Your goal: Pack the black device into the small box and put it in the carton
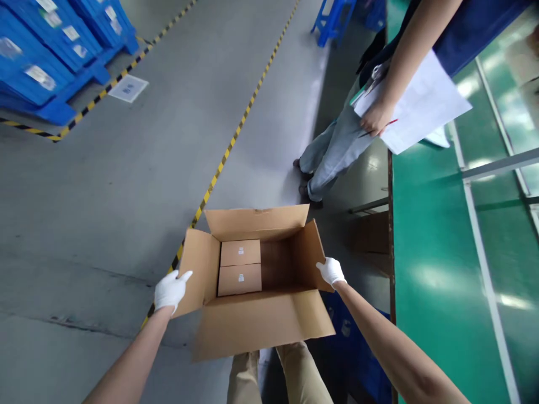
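Note:
I hold an open cardboard carton in front of my legs, its four flaps spread outward. My left hand, in a white glove, grips the left flap. My right hand, also gloved, is closed on the edge of the right flap. Inside the carton two small brown boxes with white labels lie side by side against the left wall. The right half of the carton's inside is bare.
A person in jeans stands just beyond the carton with a clipboard and white papers. A green worktable runs along the right. Blue crates are stacked at the far left behind yellow-black floor tape.

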A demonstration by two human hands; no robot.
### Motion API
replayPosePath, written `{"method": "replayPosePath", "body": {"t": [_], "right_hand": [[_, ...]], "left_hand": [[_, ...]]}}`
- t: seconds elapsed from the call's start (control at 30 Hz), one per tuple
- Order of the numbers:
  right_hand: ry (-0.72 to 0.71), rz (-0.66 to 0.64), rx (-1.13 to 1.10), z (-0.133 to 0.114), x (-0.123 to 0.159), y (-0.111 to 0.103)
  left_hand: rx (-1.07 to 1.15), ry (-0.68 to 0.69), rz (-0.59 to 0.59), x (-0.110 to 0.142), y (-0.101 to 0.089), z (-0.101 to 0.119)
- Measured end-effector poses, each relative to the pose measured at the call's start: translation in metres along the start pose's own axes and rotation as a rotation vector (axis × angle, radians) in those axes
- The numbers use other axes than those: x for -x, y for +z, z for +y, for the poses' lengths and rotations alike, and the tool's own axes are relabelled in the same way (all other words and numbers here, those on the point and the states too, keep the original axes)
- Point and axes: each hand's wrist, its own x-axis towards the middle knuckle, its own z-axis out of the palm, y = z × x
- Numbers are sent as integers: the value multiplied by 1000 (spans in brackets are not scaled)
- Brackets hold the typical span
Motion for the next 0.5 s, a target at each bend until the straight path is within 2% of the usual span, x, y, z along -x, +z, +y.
{"method": "replayPosePath", "body": {"t": [0.07, 0.13, 0.2, 0.27, 0.37, 0.43, 0.5], "right_hand": [[-8, -13, -41, -10, 13, 2], [-20, -23, -89, -20, 25, 18], [-29, -42, -142, -32, 36, 42], [-32, -71, -196, -45, 51, 65], [-50, -113, -274, -65, 90, 80], [-78, -132, -325, -71, 134, 71], [-109, -142, -377, -65, 187, 51]], "left_hand": [[-106, -8, 30, -19, -29, 15], [-154, -37, 42, -30, -52, 16], [-172, -69, 39, -32, -65, 8], [-185, -97, 50, -22, -70, -2], [-194, -74, 134, 23, -66, -4], [-197, 26, 168, 69, -60, 7], [-198, 151, 153, 114, -56, 35]]}}
